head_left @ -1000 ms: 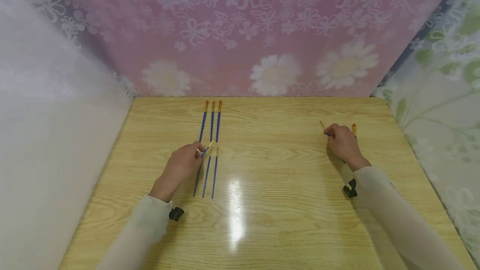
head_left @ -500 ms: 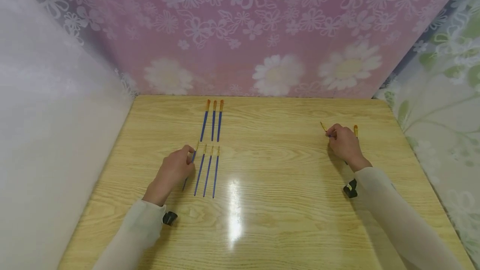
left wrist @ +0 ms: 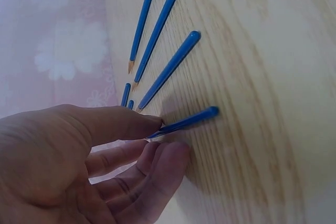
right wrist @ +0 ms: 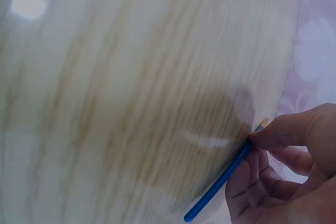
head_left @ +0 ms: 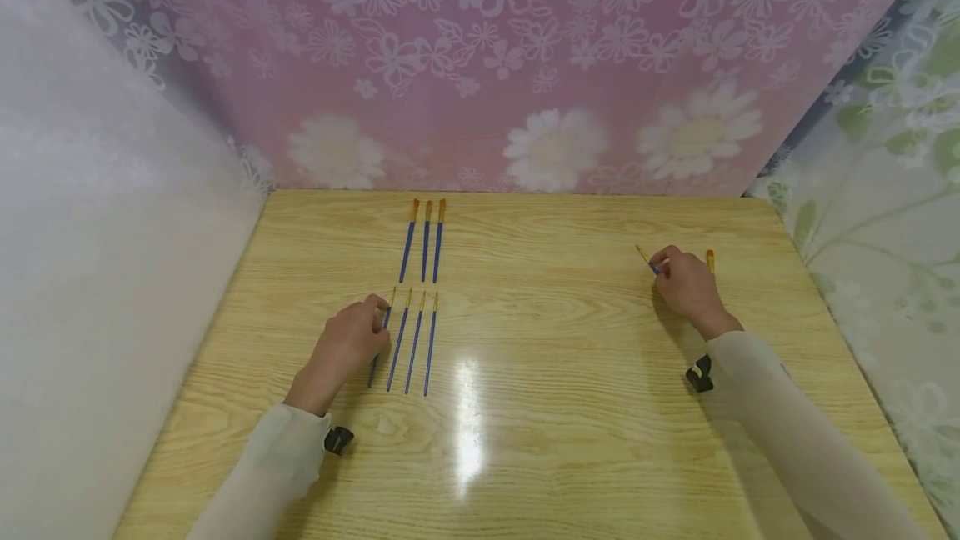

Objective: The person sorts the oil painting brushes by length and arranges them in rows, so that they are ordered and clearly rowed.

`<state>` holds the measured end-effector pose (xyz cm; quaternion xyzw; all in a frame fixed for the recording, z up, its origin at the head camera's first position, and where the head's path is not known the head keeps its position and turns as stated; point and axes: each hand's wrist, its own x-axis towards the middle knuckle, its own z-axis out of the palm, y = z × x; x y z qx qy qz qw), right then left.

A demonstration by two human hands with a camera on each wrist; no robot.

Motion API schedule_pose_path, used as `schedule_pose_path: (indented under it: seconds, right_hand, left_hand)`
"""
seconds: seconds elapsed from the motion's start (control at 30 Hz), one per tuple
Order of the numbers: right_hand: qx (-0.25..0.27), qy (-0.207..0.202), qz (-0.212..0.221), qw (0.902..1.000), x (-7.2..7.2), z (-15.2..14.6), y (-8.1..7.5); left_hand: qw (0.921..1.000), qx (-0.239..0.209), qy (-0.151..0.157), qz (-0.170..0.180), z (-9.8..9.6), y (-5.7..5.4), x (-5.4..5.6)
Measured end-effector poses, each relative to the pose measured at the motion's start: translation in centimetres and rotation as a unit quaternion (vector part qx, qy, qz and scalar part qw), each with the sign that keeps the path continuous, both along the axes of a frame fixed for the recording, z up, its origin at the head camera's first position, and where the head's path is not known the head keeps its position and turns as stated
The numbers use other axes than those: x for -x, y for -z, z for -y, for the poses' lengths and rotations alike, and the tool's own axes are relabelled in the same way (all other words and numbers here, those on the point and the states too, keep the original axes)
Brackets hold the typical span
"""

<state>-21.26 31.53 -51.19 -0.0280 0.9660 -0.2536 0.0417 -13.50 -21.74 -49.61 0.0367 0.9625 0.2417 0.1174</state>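
At the left end of the near row, my left hand (head_left: pixel 348 338) pinches a thin paintbrush by its blue handle (left wrist: pixel 193 119) between thumb and fingers, with the brush low over the table. Three similar fine-tipped paintbrushes (head_left: pixel 414 354) lie side by side just to its right. On the right side of the table, my right hand (head_left: pixel 688 286) pinches another blue paintbrush (right wrist: pixel 219 182), its bristle end pointing away to the left in the head view. Partly hidden behind that hand is a wider-tipped paintbrush (head_left: pixel 710 258).
Three wider paintbrushes (head_left: pixel 426 252) with orange-brown bristles form a second row farther back. The wood-grain table (head_left: pixel 570 423) meets a pink flowered backdrop (head_left: pixel 450 132) at its far edge. Pale panels flank both sides, and each wrist wears a small black device (head_left: pixel 339 440).
My left hand has moved left and brought its tilted paintbrush down beside the near row, nearly in line with the others. My right hand stays in place, its paintbrush turning slightly.
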Motion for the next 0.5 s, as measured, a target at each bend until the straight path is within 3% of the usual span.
schedule_pose_path:
  seconds: [0.23,0.5]
  right_hand:
    - [-0.023,-0.004,0.012,0.9997,-0.1,0.2,-0.1]
    - [-0.028,-0.009,-0.003,0.9996,-0.5,1.2,-0.9]
  left_hand:
    - [1.0,0.001,0.005,0.0,0.0,0.0,-0.1]
    - [1.0,-0.001,0.002,0.002,0.1,0.2,0.0]
